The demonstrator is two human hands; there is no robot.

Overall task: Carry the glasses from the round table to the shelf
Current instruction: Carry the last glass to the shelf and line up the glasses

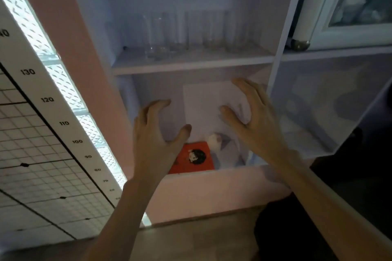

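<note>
1. Glasses (pixel 191 32): a row of tall, clear, straight-sided tumblers stands upright on the upper board of the shelf (pixel 191 65), close together and toward the back. They are blurred and see-through, so their number cannot be told. One toward the right shows a brownish base.
2. The shelf is a boxy unit of smooth, pale lilac boards. It has a pink side panel on the left and an upright divider on the right.
3. The compartment below the glasses holds three things. A white sheet (pixel 203 101) stands against the back. A flat red card (pixel 191 159) bearing a small dark-haired cartoon figure lies on the bottom. A small white rounded object (pixel 215 140) sits just beside the card; what it is cannot be told.
4. The left hand (pixel 157 142) is raised in front of that lower compartment. Its fingers are curved and spread, the grip wide, holding nothing.
5. The right hand (pixel 254 121) is raised beside it, a little higher, partly covering the white sheet. Its fingers are also spread, the grip wide and empty.
6. At left, a white height chart (pixel 42 154) with black grid lines and printed numbers slants across the view, beside brightly lit, textured glass blocks (pixel 70 95).
7. At upper right is a white-framed glass door (pixel 350 6), with a round brass foot (pixel 300 44) next to it.
8. Below the shelf is a smooth brownish floor (pixel 191 237).
</note>
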